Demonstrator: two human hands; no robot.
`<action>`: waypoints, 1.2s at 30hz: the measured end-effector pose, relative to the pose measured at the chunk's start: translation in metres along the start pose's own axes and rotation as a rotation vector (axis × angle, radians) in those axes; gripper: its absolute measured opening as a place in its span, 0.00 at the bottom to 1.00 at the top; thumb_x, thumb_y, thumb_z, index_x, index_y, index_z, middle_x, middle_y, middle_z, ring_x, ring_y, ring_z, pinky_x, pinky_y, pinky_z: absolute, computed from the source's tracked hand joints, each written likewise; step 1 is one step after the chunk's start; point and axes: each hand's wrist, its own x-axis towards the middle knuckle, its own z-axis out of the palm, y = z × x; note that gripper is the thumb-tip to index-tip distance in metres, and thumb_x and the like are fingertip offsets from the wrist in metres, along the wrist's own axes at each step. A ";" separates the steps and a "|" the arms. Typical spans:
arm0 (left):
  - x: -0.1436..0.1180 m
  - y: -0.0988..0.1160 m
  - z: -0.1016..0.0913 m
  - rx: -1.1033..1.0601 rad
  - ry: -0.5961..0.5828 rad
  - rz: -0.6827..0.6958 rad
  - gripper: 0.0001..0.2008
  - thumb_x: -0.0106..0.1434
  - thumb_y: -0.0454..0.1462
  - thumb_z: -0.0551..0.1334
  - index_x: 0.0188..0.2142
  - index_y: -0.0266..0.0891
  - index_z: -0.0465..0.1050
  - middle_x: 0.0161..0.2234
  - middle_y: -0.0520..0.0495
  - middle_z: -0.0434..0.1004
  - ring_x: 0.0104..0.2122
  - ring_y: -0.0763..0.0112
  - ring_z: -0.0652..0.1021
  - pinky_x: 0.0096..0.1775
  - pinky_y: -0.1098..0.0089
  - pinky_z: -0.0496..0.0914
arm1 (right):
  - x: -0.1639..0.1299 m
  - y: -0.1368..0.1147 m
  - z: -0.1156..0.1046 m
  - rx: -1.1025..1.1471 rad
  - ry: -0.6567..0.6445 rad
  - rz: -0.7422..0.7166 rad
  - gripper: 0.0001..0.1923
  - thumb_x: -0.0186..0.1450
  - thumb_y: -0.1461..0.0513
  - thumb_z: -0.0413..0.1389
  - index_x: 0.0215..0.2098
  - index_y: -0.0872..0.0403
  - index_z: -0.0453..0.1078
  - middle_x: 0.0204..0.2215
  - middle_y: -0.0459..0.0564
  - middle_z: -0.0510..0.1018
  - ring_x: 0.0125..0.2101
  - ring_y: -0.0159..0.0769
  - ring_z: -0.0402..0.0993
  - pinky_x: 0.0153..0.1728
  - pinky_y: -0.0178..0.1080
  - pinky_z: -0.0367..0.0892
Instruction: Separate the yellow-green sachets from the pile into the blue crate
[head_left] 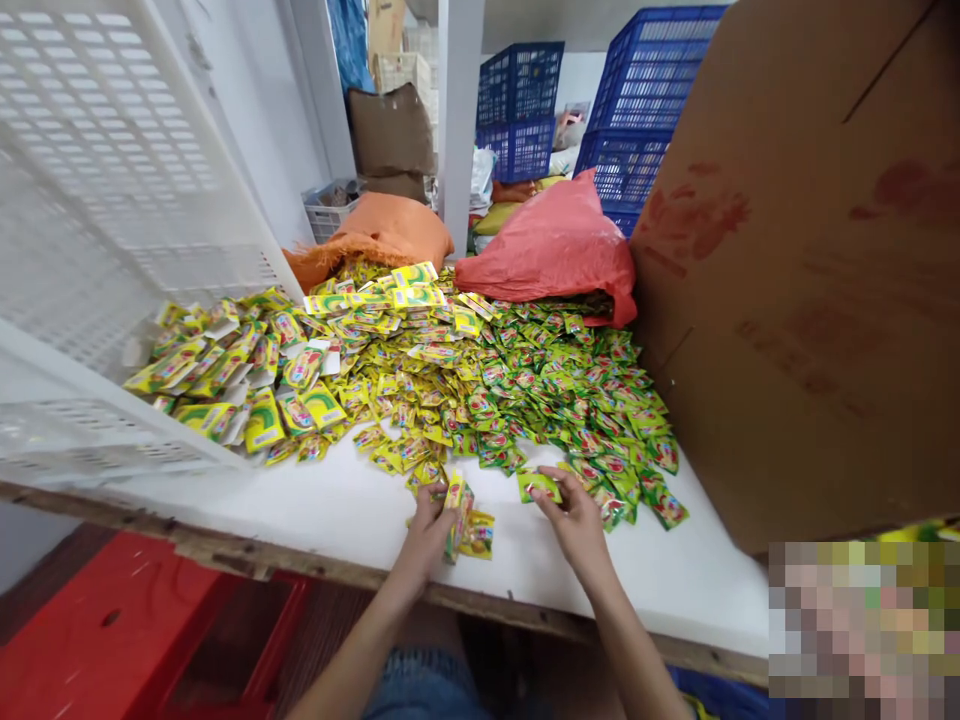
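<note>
Landmark: the heap of sachets (480,370), small green and yellow packets spread across the white desk (360,510).
Left hand: the left hand (429,532) rests on the desk at the near edge of the heap, fingers (437,497) closed around a small stack of sachets (459,515) held upright on its edge.
Stack position: just in front of the heap, touching the desk, with one loose packet lying against its right side.
Right hand: the right hand (577,520) is right of the stack, at the heap's near right fringe; its fingers pinch a single sachet (538,486) by its edge, the packet lying flat on the desk.
Left of the heap: a white crate (112,200) tilted on its side, its open mouth facing the sachets, some larger packets spilling at its rim.
Behind the heap: an orange sack (382,235) and a red bag (555,250), the red one's mouth touching the heap.
Right of the heap: a cardboard sheet (810,270) standing against the desk's side.
Farther back: blue crates (637,100), stacked.
Below the desk: a red stool (142,630), left of the person's knees.
</note>
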 end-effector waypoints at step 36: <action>-0.011 0.007 -0.031 -0.222 -0.035 -0.042 0.28 0.49 0.36 0.66 0.50 0.36 0.63 0.46 0.40 0.74 0.43 0.58 0.76 0.43 0.65 0.70 | -0.034 -0.012 0.039 -0.049 -0.232 -0.005 0.10 0.55 0.58 0.56 0.33 0.53 0.67 0.24 0.44 0.72 0.26 0.34 0.65 0.28 0.34 0.61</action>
